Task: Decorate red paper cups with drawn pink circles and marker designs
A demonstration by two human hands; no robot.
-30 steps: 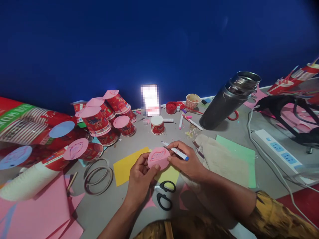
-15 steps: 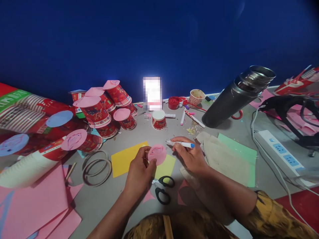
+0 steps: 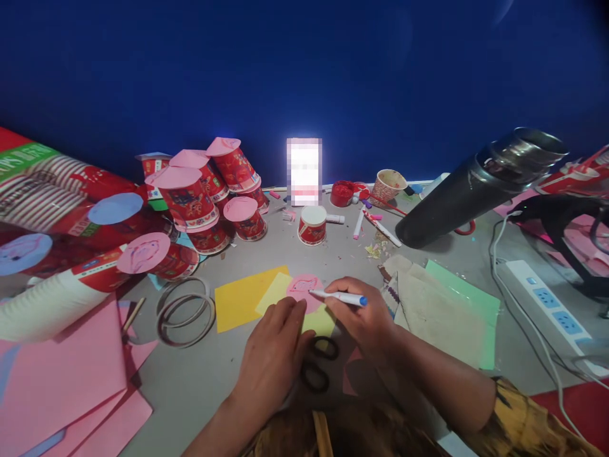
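A pink paper circle point(image 3: 301, 289) lies flat on a yellow sheet point(image 3: 280, 298) on the grey table. My left hand point(image 3: 276, 349) rests on the sheet with its fingers stretched flat, the fingertips touching the circle's near edge. My right hand point(image 3: 364, 317) is closed on a white marker with a blue cap point(image 3: 339, 296), whose tip touches the circle. Black scissors point(image 3: 318, 365) lie between my wrists, partly under the left hand.
Red paper cups with pink and blue paper lids point(image 3: 190, 203) are piled at the left. Pink sheets point(image 3: 61, 374) lie at the near left, wire rings point(image 3: 185, 311) beside them. A dark flask point(image 3: 480, 187), green paper point(image 3: 469, 304) and a power strip point(image 3: 547, 304) are at the right.
My left hand has laid the pink circle down on the yellow sheet and flattened beside it. My right hand has brought the marker tip onto the circle.
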